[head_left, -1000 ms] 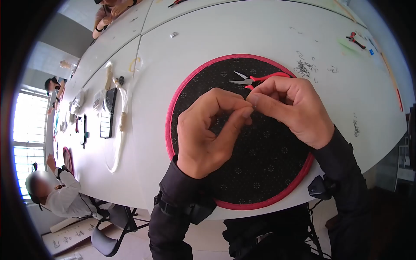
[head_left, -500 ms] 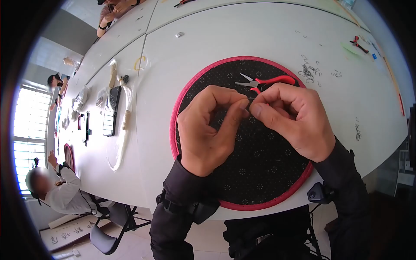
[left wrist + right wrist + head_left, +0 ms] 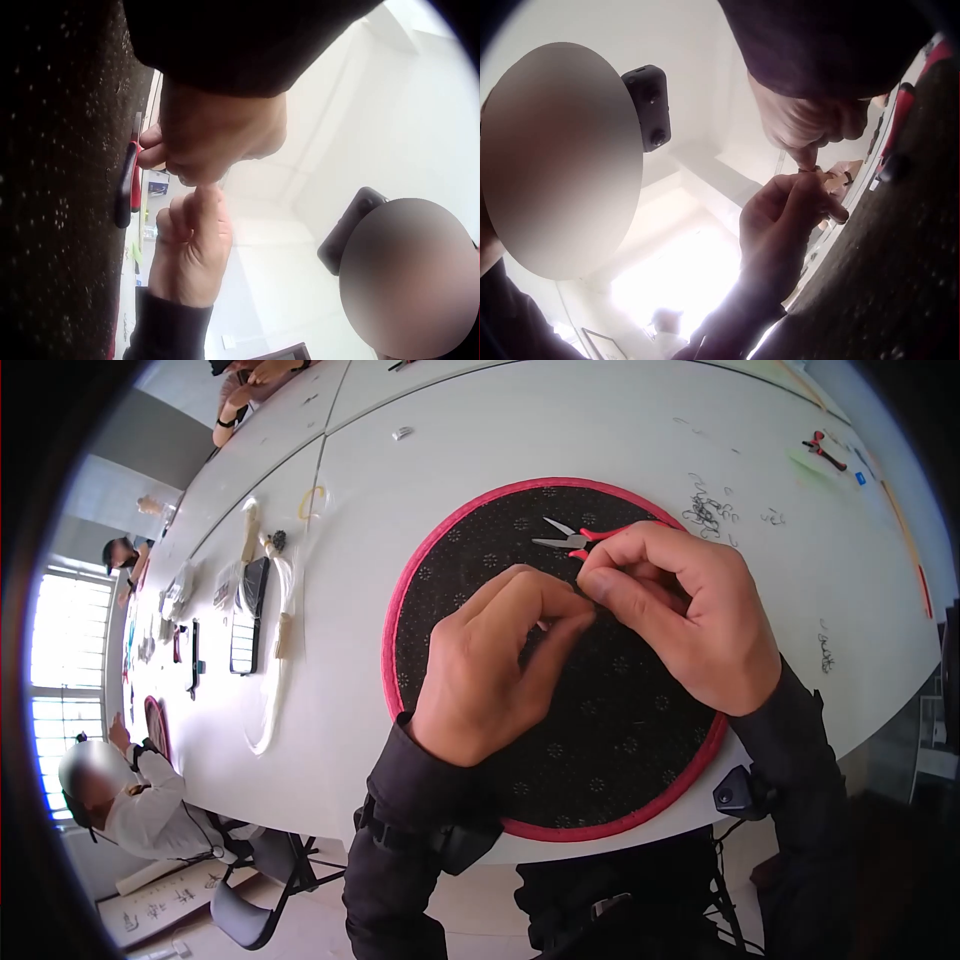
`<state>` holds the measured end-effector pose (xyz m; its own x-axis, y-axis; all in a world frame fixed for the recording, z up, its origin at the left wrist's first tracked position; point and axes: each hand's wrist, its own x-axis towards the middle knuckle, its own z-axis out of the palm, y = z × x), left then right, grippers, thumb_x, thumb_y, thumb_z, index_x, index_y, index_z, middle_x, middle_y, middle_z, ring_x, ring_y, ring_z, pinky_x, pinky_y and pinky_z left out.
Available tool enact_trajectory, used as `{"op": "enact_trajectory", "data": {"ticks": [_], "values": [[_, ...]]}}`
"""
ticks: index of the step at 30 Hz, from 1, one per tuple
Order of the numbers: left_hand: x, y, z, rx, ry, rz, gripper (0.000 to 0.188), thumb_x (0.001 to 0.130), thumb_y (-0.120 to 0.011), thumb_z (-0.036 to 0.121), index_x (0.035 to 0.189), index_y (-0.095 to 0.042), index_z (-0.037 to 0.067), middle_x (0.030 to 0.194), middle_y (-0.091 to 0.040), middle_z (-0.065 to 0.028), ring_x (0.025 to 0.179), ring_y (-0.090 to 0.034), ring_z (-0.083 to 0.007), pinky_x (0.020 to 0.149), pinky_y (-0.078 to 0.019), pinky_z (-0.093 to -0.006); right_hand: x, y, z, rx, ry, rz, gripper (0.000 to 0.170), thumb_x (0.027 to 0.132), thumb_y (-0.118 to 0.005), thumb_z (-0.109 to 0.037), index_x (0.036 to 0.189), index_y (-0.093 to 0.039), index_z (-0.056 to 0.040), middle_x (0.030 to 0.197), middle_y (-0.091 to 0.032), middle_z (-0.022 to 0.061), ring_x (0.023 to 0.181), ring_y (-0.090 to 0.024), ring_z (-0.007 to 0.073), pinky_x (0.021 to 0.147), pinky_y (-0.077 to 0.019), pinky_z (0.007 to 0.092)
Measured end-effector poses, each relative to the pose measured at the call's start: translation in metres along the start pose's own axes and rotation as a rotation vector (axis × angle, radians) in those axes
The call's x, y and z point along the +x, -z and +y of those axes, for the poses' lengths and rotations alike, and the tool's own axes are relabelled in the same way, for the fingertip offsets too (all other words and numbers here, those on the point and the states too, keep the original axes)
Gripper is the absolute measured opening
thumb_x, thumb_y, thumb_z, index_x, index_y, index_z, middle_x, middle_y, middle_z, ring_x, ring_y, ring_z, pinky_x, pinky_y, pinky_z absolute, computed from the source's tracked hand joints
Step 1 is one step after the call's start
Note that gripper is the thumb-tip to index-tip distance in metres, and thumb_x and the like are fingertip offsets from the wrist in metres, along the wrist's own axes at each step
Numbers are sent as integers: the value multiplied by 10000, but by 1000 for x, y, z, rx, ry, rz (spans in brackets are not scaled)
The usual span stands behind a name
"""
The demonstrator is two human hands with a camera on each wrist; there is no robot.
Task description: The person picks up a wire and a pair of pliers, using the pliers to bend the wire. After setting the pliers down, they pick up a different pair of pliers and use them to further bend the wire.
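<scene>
Over a round black mat with a red rim, both hands are close together with their fingertips almost meeting. My left hand pinches with thumb and forefinger, its back turned towards the head camera. Thumb and bent forefinger of my right hand are also pinched together. Whatever tiny item lies between the fingertips is too small to make out. Red-handled pliers lie on the mat beyond the fingers, jaws apart, handles partly behind my right hand. The left wrist view shows my right hand below my left hand.
Loose dark wire pieces lie right of the mat on the white table. At the left are a phone and clear tubing. More pliers rest at the far right. Other people sit around the table.
My left hand has turned, showing more of its back, and its fingertips have moved right, under the right fingertips. The right hand keeps its pinch. The head view has shifted slightly.
</scene>
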<state>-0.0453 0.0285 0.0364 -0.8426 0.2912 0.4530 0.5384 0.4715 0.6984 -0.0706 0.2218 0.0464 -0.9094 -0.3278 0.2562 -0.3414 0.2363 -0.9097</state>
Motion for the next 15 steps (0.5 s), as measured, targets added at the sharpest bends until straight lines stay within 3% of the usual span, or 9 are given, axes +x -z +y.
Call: {"op": "enact_trajectory", "data": {"ticks": [7, 12, 15], "values": [[-3, 0, 1, -170, 7, 19, 78, 906, -662, -87, 950, -633, -30, 917, -676, -108, 817, -681, -164, 729, -543, -275, 5, 5, 9, 152, -128, -93, 190, 946, -709, -186, 942, -708, 3, 589, -408, -78, 548, -354, 21, 520, -312, 237], [-4, 3, 0, -230, 52, 54, 59, 935, -643, -79, 980, -619, -49, 943, -663, -113, 831, -674, -158, 746, -545, -275, 4, 6, -1, 193, -235, -131, 196, 939, -709, -193, 942, -716, 3, 583, -358, -87, 547, -334, 14, 519, -289, 226], [-4, 2, -1, -252, 78, 124, 71, 914, -661, -77, 960, -625, -36, 921, -671, -105, 807, -677, -155, 733, -542, -272, 2, 5, 0, 167, -193, -135, 182, 935, -704, -179, 944, -718, 2, 576, -349, -87, 543, -329, 13, 518, -282, 224]]}}
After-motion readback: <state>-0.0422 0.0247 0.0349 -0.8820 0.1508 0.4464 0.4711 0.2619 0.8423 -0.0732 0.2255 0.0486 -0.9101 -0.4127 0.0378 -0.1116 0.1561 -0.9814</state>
